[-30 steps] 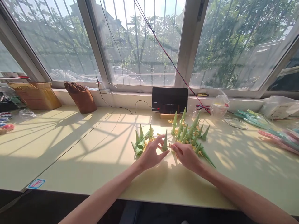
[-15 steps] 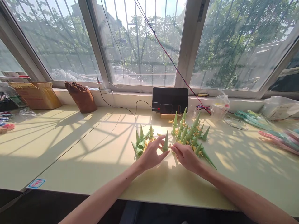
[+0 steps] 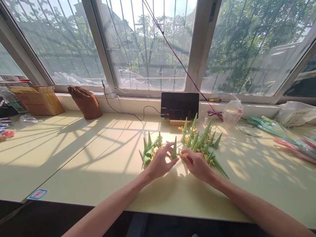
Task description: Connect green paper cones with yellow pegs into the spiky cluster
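Observation:
My left hand (image 3: 161, 161) grips a green cone-shaped piece (image 3: 174, 149) near its base, its tip pointing up. Close on the right, my right hand (image 3: 196, 162) pinches a small yellow piece (image 3: 179, 153) that is level with the cone's lower part. Whether the yellow piece touches the cone, I cannot tell. Beyond my right hand is a cluster of similar green cones (image 3: 206, 131) with yellow pieces on them, some upright and some lying. Left of my left hand sits a smaller group of green cones (image 3: 145, 146) with yellow bits among them, partly hidden by the hand.
A black tablet (image 3: 180, 104) leans on a wooden stand at the back. A brown drawstring bag (image 3: 86, 104) and a cardboard box (image 3: 37, 102) stand at the back left. On the right are a plastic-wrapped cup (image 3: 232, 113), a coiled wire (image 3: 249, 130) and bagged items (image 3: 296, 149).
The cone in my left hand has shifted very slightly left. My right fingers have changed position a little around the yellow piece.

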Motion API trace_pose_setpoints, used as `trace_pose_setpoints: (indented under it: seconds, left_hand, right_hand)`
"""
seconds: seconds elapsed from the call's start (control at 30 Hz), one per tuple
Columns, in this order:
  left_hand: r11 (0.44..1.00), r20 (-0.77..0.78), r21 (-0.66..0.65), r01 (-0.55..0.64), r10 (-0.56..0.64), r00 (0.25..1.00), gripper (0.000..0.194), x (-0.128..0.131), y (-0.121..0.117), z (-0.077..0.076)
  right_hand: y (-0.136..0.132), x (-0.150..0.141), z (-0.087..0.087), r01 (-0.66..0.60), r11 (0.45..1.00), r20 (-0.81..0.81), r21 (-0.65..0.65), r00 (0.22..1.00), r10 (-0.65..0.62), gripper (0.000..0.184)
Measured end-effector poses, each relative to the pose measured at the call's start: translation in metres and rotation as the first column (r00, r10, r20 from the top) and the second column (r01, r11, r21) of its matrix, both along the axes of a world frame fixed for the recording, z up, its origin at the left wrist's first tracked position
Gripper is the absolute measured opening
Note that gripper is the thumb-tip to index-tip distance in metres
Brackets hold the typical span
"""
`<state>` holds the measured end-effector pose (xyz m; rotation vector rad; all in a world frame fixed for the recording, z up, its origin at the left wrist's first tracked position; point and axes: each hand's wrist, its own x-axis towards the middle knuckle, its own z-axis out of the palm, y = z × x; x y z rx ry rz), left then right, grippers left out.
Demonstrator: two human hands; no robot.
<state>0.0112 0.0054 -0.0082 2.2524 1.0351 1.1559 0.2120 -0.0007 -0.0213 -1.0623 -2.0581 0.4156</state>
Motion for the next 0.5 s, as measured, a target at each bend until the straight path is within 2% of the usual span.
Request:
trace_pose_setpoints:
  seconds: [0.2, 0.5]
  left_hand:
    - [0.997, 0.001, 0.052, 0.059, -0.059, 0.998, 0.047, 0.0018, -0.0010, 0.0027]
    - [0.997, 0.007, 0.061, 0.054, -0.054, 0.999, 0.043, 0.0025, -0.0020, 0.0033]
  right_hand:
    - [0.0002, 0.0004, 0.0003, -0.012, 1.000, 0.029, 0.026, 1.000, 0.011, 0.032]
    - [0.0019, 0.0010, -0.0027, -0.003, 0.999, 0.037, 0.033, 0.999, 0.002, 0.039]
